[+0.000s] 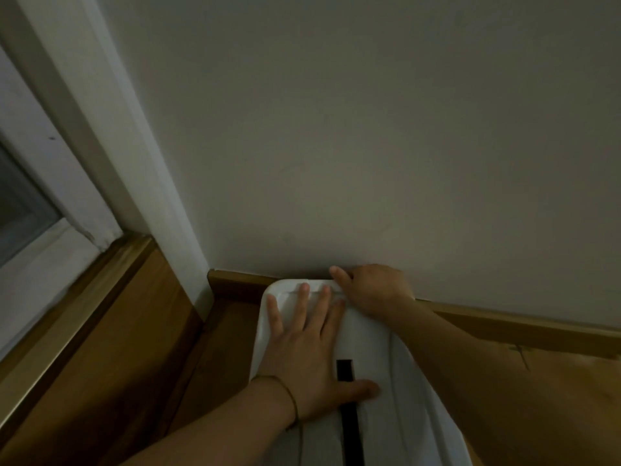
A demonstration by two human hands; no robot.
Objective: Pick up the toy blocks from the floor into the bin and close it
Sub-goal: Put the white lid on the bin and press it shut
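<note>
A white bin (408,395) with its white lid on top stands on the wooden floor against the wall, with a dark slot running down the lid's middle. My left hand (309,344) lies flat on the lid, fingers spread and straight, pressing down near its far end. My right hand (371,289) sits at the lid's far right corner next to the wall, fingers curled over the lid's edge. No toy blocks are in view; the bin's inside is hidden by the lid.
A plain wall (369,129) rises right behind the bin, with a wooden skirting board (504,317) along its foot. A white door frame (111,129) and a wooden threshold (84,314) lie to the left. Wooden floor (218,348) shows left of the bin.
</note>
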